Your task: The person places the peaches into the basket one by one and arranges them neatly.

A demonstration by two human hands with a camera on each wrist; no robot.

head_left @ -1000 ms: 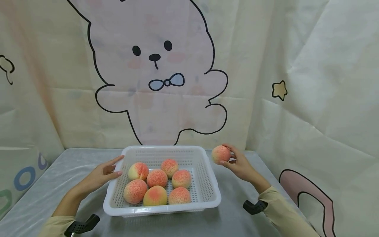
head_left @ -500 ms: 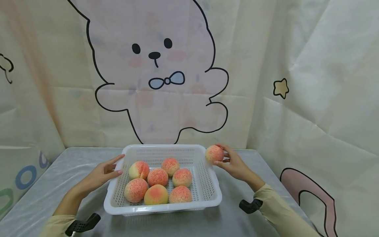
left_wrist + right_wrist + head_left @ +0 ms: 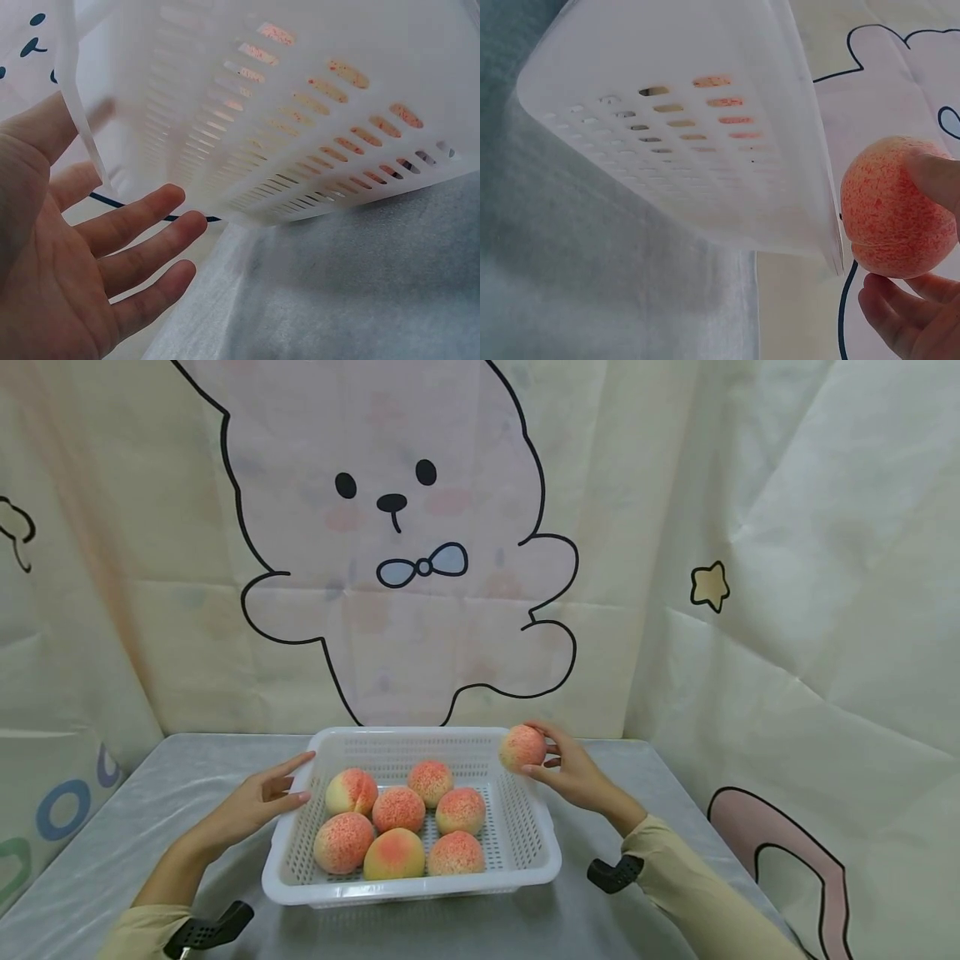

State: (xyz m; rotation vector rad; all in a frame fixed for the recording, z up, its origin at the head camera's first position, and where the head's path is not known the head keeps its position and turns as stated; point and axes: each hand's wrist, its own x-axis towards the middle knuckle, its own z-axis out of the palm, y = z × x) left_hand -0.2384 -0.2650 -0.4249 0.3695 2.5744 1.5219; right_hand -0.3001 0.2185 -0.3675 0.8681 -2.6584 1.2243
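A white perforated plastic basket [image 3: 420, 887] holds several red-and-yellow peaches [image 3: 398, 810]. My left hand [image 3: 251, 806] holds the basket's left rim, thumb and index finger over the edge. Its other fingers [image 3: 154, 217] are spread along the outside of the wall in the left wrist view. In my right hand [image 3: 573, 768] is one more peach [image 3: 522, 748], gripped between thumb and fingers over the basket's far right corner. The right wrist view shows this peach [image 3: 896, 206] beside the upper edge of the basket wall [image 3: 780, 187], with fingertips under it and the thumb across it.
The basket stands on a table with a grey cloth [image 3: 600, 843]. Behind it hangs a pale curtain [image 3: 600, 485] with a cartoon animal, and another printed curtain [image 3: 810, 610] hangs on the right. Each wrist carries a black device [image 3: 210, 931].
My right hand has carried its peach leftward, from outside the basket to over its far right corner. The left hand, basket and other peaches stay where they were.
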